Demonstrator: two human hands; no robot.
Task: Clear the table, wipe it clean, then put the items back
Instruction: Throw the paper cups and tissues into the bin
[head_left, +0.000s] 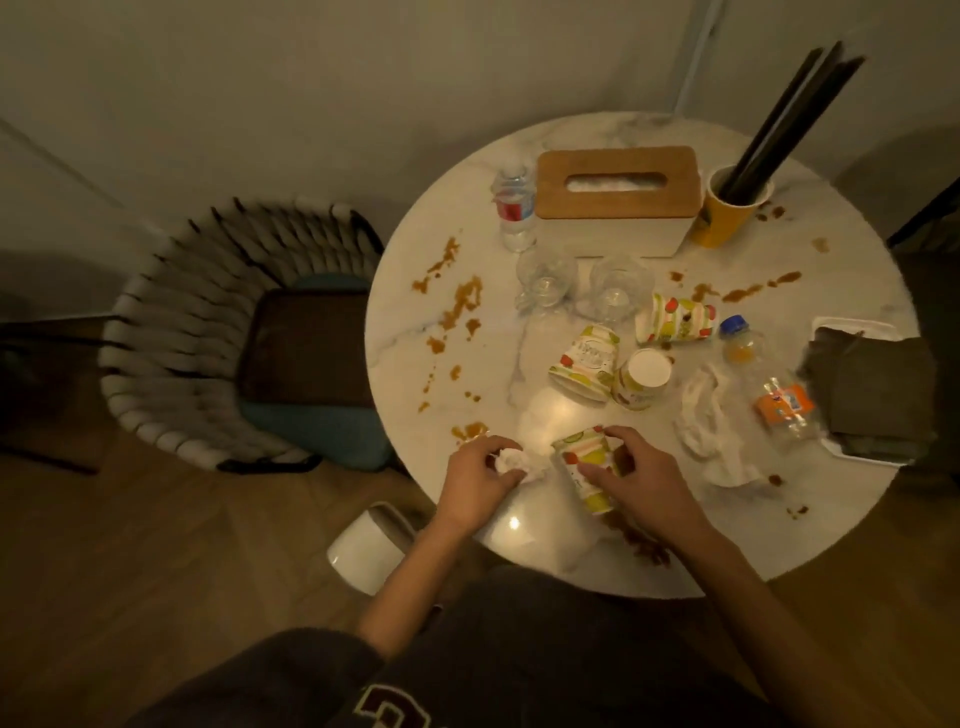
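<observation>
Round marble table (488, 260): brown stains (460, 306) at 9 o'clock. Left hand (480, 480) at 7 o'clock, fingers curled round crumpled tissue (511, 461). Right hand (641, 486) at 6 o'clock, grasping patterned paper cup (584, 462), tilted. Three more paper cups (589, 361) toppled near centre. Tissue box (615, 192) at 12 o'clock; dark cloth (872, 384) at 3 o'clock.

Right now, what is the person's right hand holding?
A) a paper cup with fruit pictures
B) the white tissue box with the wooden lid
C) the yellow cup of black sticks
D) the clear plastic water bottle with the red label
A: the right hand grips the fruit-patterned paper cup, tilted, at the near edge of the round white marble table.
</observation>
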